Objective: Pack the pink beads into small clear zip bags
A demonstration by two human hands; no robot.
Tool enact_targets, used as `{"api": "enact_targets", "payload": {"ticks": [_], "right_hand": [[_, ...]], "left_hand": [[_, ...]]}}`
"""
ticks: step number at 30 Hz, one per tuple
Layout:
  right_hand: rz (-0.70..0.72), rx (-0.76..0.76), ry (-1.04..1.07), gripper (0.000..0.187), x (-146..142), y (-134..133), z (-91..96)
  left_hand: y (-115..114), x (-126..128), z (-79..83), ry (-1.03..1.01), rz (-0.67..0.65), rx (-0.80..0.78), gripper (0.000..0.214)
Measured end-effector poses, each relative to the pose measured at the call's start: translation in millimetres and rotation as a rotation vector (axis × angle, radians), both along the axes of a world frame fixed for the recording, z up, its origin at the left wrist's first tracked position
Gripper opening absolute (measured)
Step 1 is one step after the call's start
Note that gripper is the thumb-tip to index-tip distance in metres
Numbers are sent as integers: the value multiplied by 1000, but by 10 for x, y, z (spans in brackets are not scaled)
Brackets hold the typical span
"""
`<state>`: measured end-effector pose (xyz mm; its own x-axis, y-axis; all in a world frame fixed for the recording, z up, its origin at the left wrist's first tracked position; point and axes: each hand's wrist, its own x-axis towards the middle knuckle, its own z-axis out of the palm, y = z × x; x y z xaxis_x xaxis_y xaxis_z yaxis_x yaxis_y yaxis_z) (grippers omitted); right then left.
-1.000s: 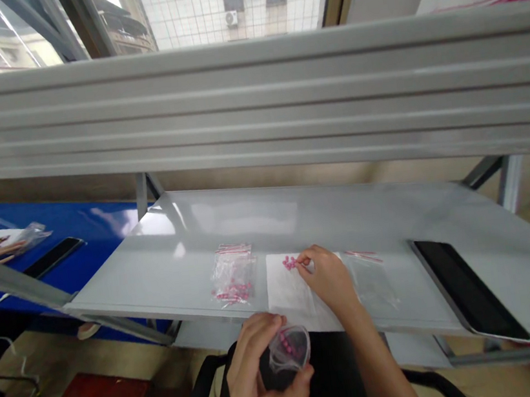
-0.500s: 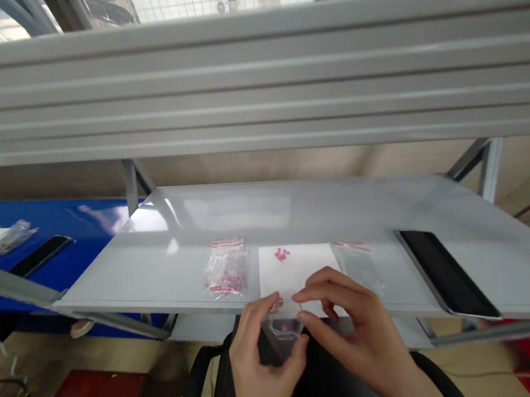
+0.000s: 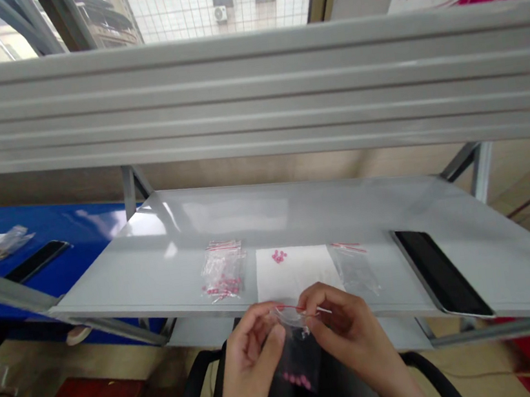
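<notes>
Both hands pinch the top edge of a small clear zip bag (image 3: 298, 357) just below the front edge of the grey shelf (image 3: 167, 270). My left hand (image 3: 251, 356) grips its left corner and my right hand (image 3: 348, 331) grips its right corner along the red zip strip. Several pink beads lie at the bottom of the hanging bag. On the shelf behind the hands lies a white sheet (image 3: 294, 273) with a small cluster of pink beads (image 3: 278, 256).
A pile of filled small bags (image 3: 223, 272) lies left of the sheet, and empty clear bags (image 3: 354, 265) lie to its right. A black tablet (image 3: 441, 273) rests at the shelf's right. A blue table (image 3: 54, 232) with a phone (image 3: 36, 260) stands to the left. A wide grey beam (image 3: 251, 96) spans overhead.
My right hand left the beads on the sheet and came down to the bag. The bag, first held open in my left hand, now hangs flat with both hands pinching its top.
</notes>
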<state>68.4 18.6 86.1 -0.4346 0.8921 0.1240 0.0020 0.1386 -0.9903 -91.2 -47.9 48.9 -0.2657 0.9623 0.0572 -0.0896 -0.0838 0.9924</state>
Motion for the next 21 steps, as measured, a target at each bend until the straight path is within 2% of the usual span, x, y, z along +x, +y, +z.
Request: {"api": "enact_targets", "payload": {"ticks": [3, 7, 12, 15, 17, 21], "right_hand": [[-3, -21, 8, 10, 25, 3, -13], [-71, 20, 47, 8, 33, -24, -106], [-163, 128, 110, 10, 43, -88, -226], [-112, 173, 93, 11, 83, -111, -196], [-47, 206, 68, 5, 115, -122, -157], [13, 305, 27, 32, 120, -165, -142]], "left_hand": [[8, -44, 9, -38, -12, -25, 20], [7, -73, -12, 81, 41, -10, 21], [1, -80, 34, 242, 74, 118, 19], [-12, -91, 88, 361, 101, 229, 17], [-30, -102, 116, 453, 113, 292, 14], [-75, -98, 134, 615, 133, 432, 13]]}}
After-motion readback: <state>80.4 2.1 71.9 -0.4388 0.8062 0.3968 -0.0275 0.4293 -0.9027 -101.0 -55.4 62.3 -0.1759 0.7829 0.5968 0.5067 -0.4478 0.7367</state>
